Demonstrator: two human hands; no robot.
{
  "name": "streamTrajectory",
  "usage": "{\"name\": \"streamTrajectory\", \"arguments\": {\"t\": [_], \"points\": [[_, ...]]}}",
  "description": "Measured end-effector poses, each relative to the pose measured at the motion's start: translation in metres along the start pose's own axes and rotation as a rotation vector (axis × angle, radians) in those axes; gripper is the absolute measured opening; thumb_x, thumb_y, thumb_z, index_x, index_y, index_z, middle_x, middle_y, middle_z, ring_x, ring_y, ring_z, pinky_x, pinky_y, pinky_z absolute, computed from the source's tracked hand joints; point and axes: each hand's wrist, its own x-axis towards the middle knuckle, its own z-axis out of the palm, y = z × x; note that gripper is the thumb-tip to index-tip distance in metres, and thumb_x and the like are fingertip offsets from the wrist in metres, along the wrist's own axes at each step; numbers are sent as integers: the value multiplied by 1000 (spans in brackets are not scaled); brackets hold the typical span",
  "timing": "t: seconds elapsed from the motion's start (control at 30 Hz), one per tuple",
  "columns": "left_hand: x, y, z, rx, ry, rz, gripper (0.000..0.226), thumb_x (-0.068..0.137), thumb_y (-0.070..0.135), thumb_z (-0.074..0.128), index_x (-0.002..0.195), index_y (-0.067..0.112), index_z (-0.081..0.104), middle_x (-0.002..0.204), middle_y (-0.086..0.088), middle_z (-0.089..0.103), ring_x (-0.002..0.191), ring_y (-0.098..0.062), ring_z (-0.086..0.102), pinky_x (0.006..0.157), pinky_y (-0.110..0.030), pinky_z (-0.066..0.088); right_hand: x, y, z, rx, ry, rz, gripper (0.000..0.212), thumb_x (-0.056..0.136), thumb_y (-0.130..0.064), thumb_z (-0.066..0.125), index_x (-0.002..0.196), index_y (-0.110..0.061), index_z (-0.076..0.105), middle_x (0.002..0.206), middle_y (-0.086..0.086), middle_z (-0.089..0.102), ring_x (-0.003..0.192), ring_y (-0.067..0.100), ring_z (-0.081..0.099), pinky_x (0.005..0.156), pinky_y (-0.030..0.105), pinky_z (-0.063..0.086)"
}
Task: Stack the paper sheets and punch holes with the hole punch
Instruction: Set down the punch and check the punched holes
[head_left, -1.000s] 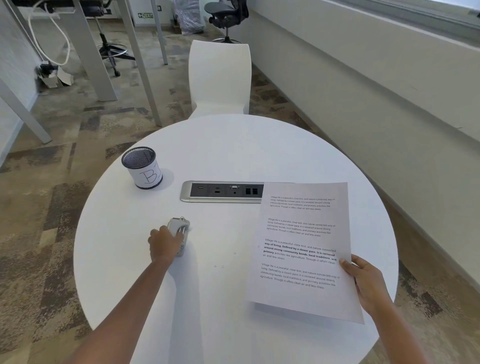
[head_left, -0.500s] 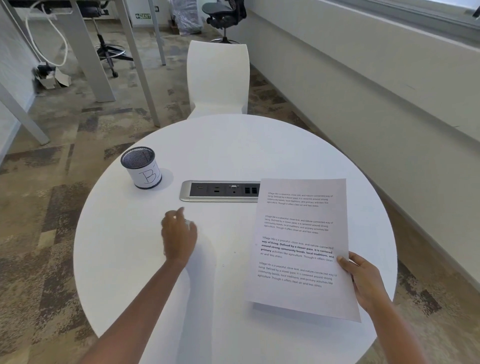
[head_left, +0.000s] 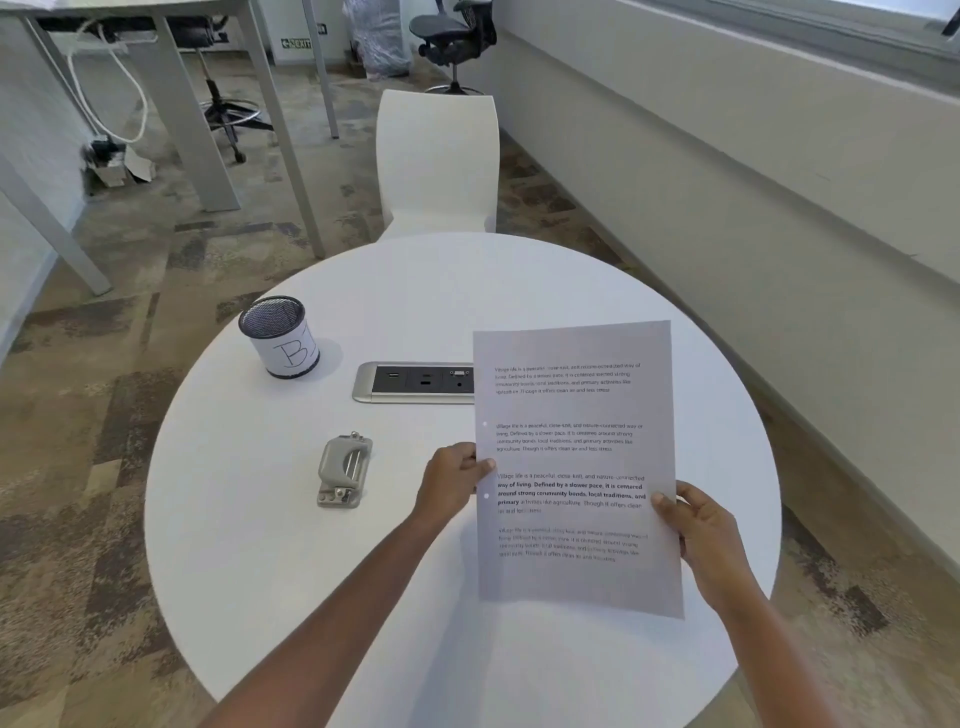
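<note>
The paper sheets (head_left: 576, 467) are lifted off the round white bench (head_left: 260, 545), facing the person with the printed side towards the camera. They read as one flush block, so I cannot tell how many there are. The left hand (head_left: 454, 483) pinches the left margin, thumb on the front. The right hand (head_left: 698, 530) clamps the right edge lower down, thumb also on the front. Holding both edges keeps the stack flat and stops the leaves from sliding apart. Two small pale holes (head_left: 485, 423) show down the left margin, one above and one below the left thumb. The punching looks done, and this raised hold is probably a check that the holes line up. The hole punch (head_left: 343, 470) lies untouched on the bench just left of the left hand, within easy reach if another press is needed. Farther back stand a mesh cup (head_left: 280, 338) marked "B" and a recessed socket panel (head_left: 410, 384), partly hidden by the paper. A white chair (head_left: 436, 161) stands beyond the bench.
</note>
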Motion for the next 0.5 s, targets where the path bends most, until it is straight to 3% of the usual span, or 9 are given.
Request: {"name": "streamTrajectory", "arguments": {"t": [0.1,0.2,0.3,0.4,0.5], "points": [[-4,12,2,45,105,121,20,90,8,56,101,-6,63,101,-18,72,91,-31,69,86,-44,55,3,-8,0,-32,-6,-82,15,87,-4,57,101,-6,63,85,0,72,76,15,68,65,20,58],[-8,25,4,69,224,266,15,89,10,58,94,-1,65,91,-7,73,76,-20,62,74,-33,50,8,-16,-1,-52,-1,-159,15,86,0,56,93,-10,65,74,-14,76,69,-1,69,64,11,55],[-10,34,6,43,285,326,13,89,10,59,95,2,67,91,1,71,75,-17,59,75,-37,52,13,-23,-2,-64,6,-215,24,86,2,55,86,-19,66,75,-20,74,71,-6,68,65,7,52],[-11,33,10,47,269,321,14,89,11,59,99,7,68,94,5,69,79,-16,62,80,-39,53,17,-24,-3,-105,3,-247,29,89,-1,53,87,-28,65,90,-12,72,82,1,67,77,18,51],[-14,28,16,74,234,286,17,89,13,59,103,8,68,96,5,68,84,-18,64,84,-40,52,22,-18,-7,-138,-17,-250,25,91,-4,51,94,-25,63,104,-3,66,93,9,62,88,30,45]]}}
